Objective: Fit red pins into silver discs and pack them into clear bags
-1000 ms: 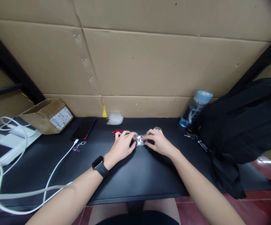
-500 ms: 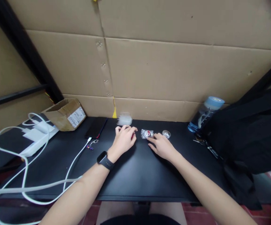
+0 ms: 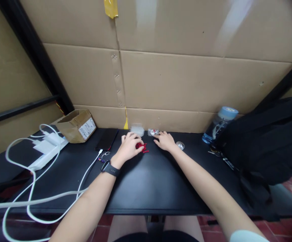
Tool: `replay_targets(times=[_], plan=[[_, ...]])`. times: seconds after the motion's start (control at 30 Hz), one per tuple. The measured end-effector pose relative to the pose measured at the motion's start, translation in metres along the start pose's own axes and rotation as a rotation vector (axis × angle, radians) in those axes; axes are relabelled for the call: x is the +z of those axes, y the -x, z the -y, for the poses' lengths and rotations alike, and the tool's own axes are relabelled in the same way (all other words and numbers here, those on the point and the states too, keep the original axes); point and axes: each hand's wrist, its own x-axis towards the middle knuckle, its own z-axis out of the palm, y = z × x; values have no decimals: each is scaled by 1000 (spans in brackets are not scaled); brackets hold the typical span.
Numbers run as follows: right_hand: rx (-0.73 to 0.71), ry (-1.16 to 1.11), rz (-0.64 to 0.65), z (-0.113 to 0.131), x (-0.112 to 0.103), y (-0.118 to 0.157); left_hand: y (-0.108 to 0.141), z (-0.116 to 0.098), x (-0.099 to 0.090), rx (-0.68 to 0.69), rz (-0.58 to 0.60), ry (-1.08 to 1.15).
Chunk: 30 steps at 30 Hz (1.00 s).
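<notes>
A left hand curls its fingers over a bundle of red cord on a black tabletop, though whether they pinch it cannot be told, while the right hand, fingers loosely spread, sets its fingertips at a small shiny packet; clear plastic lies just beyond the left fingers, and a water bottle stands well to the right of the right fingers

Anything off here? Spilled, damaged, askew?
No spill or damage visible. Untidiest: white cables looping loosely across the left of the table. The bottle looks tilted, possibly just lens distortion. The red cord at the left hand is bunched up.
</notes>
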Motion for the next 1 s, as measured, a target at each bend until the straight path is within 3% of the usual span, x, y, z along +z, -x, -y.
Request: replay_targets(times=[0.17,0.27,0.4,0.67,0.87,1.0], plan=[[129,10,-29,-36,-16,33,4,-21,15,135,78,-81],[245,-4,-3,-63,-23,60,5,-29,21,133,61,-162],[289,-135,7,-86,-20,80,7,-35,26,129,70,-195],[185,-316,-49,-103,-6,86,7,-35,30,86,117,-150],[236,-453,-76,-108,-5,88,11,-42,42,116,106,-217],[260,-558,-108,-107,-8,89,9,-49,41,109,71,-123]])
